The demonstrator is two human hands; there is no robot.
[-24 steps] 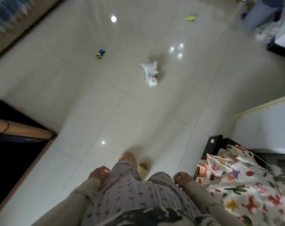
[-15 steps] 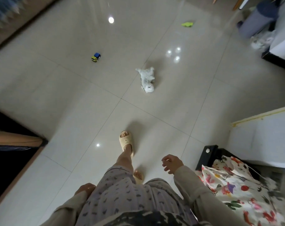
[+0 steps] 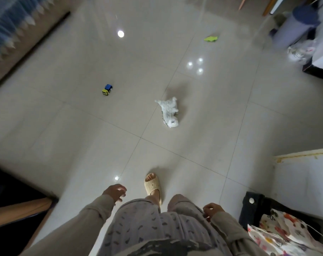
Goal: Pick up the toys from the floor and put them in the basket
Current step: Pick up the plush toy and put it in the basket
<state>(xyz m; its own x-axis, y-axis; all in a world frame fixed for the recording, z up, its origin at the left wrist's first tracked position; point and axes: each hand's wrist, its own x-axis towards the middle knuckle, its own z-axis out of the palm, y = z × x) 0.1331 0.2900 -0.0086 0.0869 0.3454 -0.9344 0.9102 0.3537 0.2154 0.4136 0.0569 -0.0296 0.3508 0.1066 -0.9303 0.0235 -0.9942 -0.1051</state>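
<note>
Toys lie scattered on the tiled floor [image 3: 64, 135] ahead — a white plush dog [image 3: 168, 112], a blue-and-yellow truck [image 3: 107, 89], a green piece [image 3: 210, 38] farther off. Since half a second ago, the left hand [image 3: 115, 193] has swung forward, fingers loosely spread and empty, while the right hand [image 3: 211, 210] dropped back, curled around nothing.
</note>
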